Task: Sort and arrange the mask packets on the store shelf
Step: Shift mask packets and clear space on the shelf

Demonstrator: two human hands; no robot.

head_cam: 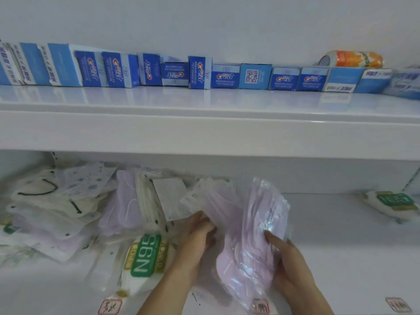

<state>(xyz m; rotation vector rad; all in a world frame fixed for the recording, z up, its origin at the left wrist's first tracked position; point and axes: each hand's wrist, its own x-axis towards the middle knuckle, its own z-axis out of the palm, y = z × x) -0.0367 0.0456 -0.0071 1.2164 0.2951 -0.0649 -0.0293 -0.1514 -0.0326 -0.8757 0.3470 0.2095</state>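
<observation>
Both hands [241, 246] grip pink mask packets [254, 235], clear crinkled wrap, stacked upright.

"Crest" boxes [225, 76]; "N95" packet [145, 258].

The left hand [197, 233] fingers are hidden behind the pink mask packets [250, 235].

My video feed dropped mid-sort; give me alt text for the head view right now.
On the lower shelf, the right hand grips an upright stack of pink mask packets while the left hand holds more pink packets beside it. A jumbled pile of mask packets lies left, an N95 pack nearby; toothpaste boxes line the upper shelf.
</observation>
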